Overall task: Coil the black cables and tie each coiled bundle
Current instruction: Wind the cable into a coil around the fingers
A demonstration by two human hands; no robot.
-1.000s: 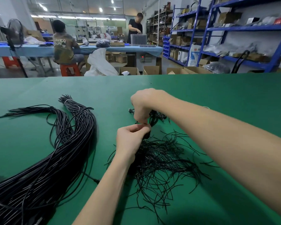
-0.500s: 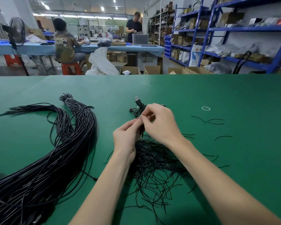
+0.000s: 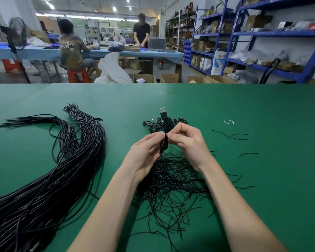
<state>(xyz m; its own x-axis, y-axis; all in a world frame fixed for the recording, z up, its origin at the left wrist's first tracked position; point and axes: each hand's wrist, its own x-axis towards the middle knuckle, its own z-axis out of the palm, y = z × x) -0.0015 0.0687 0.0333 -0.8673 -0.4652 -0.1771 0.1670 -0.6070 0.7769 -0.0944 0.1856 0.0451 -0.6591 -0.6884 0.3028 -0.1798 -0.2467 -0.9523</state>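
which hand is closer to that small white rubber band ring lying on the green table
Right. The right hand sits left of the white rubber band ring, nearer the camera; the left hand lies farther left, beyond the right.

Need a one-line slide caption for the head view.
Both hands, left hand and right hand, pinch a coiled USB cable above loose black ties on the green table.

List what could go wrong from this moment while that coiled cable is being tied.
1. The small coiled black cable bundle is only pinched between the left hand and right hand; a loose grip could let it spring open.
2. The pile of thin black wire ties lies directly beneath, so extra ties may snag.
3. The silver-tipped USB plug sticks out and could catch.
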